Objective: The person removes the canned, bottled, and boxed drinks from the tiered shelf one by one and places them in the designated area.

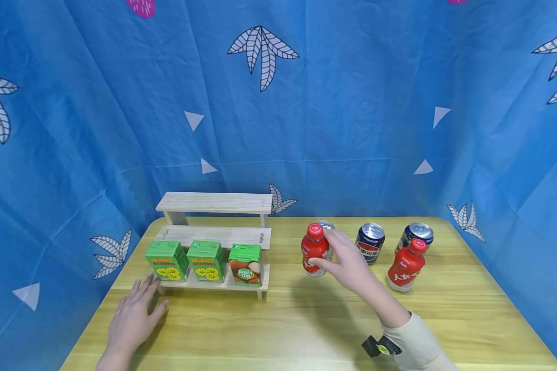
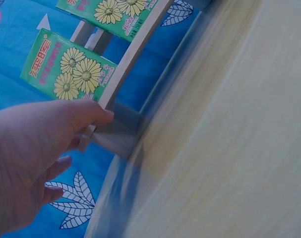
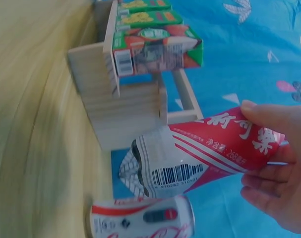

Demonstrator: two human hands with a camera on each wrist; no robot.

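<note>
My right hand (image 1: 350, 260) grips a red drink bottle (image 1: 312, 251) round its upper part, thumb on one side and fingers on the other. In the right wrist view, the bottle (image 3: 210, 153) is tilted, its white base and barcode showing. By the lower left corner of a small wooden tiered shelf (image 1: 213, 236), my left hand (image 1: 132, 314) has its fingers loosely extended, fingertips at the shelf's edge. On the bottom tier stand two green drink cartons with yellow flowers (image 1: 167, 260) and a green-topped carton with fruit on it (image 1: 246, 264).
Partly behind the held bottle stands a white and red cola can (image 3: 140, 218). Farther right are a dark blue cola can (image 1: 370, 243), another blue can (image 1: 416, 234) and a second red bottle (image 1: 405, 265). Blue patterned cloth (image 1: 329, 129) hangs round the wooden table (image 1: 241, 330).
</note>
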